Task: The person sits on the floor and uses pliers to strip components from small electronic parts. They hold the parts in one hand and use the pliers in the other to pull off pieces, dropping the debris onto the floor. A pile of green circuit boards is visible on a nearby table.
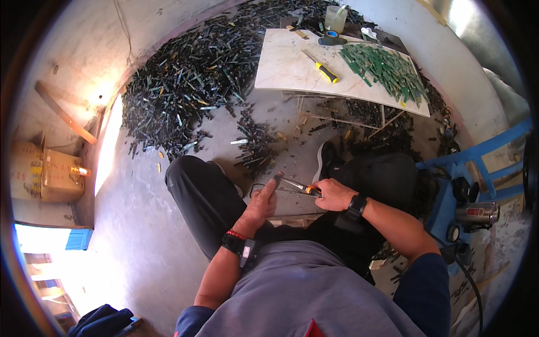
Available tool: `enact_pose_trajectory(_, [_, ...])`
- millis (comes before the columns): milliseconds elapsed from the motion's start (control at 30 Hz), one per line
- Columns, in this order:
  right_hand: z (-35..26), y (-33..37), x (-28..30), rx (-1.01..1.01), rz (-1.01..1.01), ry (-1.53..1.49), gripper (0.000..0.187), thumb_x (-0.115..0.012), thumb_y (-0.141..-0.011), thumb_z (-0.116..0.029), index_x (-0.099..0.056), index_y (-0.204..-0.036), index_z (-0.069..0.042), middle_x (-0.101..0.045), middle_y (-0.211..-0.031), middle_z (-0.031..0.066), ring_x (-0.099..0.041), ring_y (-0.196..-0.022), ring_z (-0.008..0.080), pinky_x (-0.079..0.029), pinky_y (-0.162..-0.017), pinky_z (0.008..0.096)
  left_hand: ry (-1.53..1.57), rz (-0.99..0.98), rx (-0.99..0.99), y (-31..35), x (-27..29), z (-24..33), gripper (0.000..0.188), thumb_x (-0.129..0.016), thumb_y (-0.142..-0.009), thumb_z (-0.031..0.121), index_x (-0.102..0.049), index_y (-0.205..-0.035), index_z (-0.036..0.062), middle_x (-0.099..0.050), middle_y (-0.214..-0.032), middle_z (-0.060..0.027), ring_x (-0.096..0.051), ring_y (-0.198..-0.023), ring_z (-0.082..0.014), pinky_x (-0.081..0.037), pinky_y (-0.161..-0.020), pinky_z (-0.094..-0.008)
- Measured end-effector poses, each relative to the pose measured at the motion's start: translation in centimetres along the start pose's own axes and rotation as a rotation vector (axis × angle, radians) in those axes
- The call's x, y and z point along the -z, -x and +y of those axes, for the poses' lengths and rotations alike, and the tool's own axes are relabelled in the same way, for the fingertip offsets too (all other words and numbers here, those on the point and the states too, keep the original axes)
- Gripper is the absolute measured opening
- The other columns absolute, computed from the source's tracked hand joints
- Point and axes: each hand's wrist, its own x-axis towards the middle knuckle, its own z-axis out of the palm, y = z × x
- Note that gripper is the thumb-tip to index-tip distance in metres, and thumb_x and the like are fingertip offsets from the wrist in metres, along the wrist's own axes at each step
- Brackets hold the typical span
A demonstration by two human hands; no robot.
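Note:
Above my lap, my right hand (pixel 335 195) is closed around the orange-and-black handle of a screwdriver (pixel 310 190). The metal shaft points left, its tip meeting a small dark piece (pixel 278 176) pinched in my left hand (pixel 262 204). What kind of piece it is cannot be made out. A thin dark loop (pixel 255 187), perhaps a wire, shows beside the left fingers. Both wrists wear black bands.
A large heap of dark narrow pieces (pixel 191 84) covers the floor ahead. The low table (pixel 281 62) carries green circuit boards (pixel 384 70), a yellow-handled chisel-like tool (pixel 323 68), blue tape (pixel 332 34) and a cup (pixel 335 19). A blue chair (pixel 477 149) stands right; cardboard boxes (pixel 62 177) left.

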Motion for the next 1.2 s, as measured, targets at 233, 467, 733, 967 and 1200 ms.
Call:
enact_pose_trajectory(233, [0.3,0.1,-0.5,-0.043,-0.063,-0.098,0.043,-0.052,-0.073,-0.018,-0.057,-0.115,-0.007,-0.062,-0.082,0.0204,-0.060,-0.079,0.0341,-0.046,-0.069,0.0388,0.136,0.003,-0.026,-0.9,0.6,0.5,0.056,-0.047,-0.088,0.057,-0.028,-0.054,0.0167,-0.020,-0.045,0.0054,-0.017,-0.036,-0.0093,-0.017,-0.037,-0.0249])
enact_pose_trajectory(467, [-1.6,0.5,-0.5,-0.117,0.170,0.252,0.024,-0.055,-0.075,-0.020,-0.052,-0.089,-0.001,-0.061,-0.077,0.0170,-0.060,-0.074,0.0366,-0.047,-0.067,0.0440,0.058,0.171,-0.080,-0.4,0.5,-0.2,0.053,-0.052,-0.085,0.057,-0.035,-0.058,0.0147,-0.026,-0.048,0.0061,-0.022,-0.037,-0.0071,-0.017,-0.036,-0.0238])
enact_pose_trajectory(733, [-2.7,-0.7,-2.2,-0.078,0.264,0.378,0.024,-0.059,-0.072,-0.016,-0.053,-0.086,0.003,-0.062,-0.079,0.0199,-0.061,-0.076,0.0358,-0.048,-0.069,0.0437,0.023,0.186,-0.082,-0.6,0.2,-0.4,0.053,-0.050,-0.086,0.057,-0.034,-0.058,0.0150,-0.025,-0.047,0.0054,-0.020,-0.037,-0.0076,-0.017,-0.036,-0.0237])
enact_pose_trajectory(967, [-3.1,-1.2,-3.2,-0.108,0.268,0.480,0.028,-0.063,-0.072,-0.015,-0.051,-0.092,0.001,-0.058,-0.089,0.0184,-0.057,-0.087,0.0333,-0.047,-0.071,0.0428,0.025,0.191,-0.083,-0.8,0.5,-0.8,0.052,-0.050,-0.086,0.057,-0.035,-0.060,0.0152,-0.025,-0.047,0.0056,-0.020,-0.037,-0.0076,-0.018,-0.036,-0.0234])
enact_pose_trajectory(1200, [-3.2,-1.6,-3.6,-0.087,0.327,0.538,0.028,-0.062,-0.071,-0.013,-0.050,-0.092,0.001,-0.054,-0.089,0.0169,-0.055,-0.088,0.0316,-0.047,-0.070,0.0418,0.023,0.182,-0.077,-1.0,0.5,-0.9,0.051,-0.052,-0.086,0.057,-0.037,-0.061,0.0146,-0.026,-0.047,0.0058,-0.021,-0.037,-0.0076,-0.018,-0.036,-0.0234])
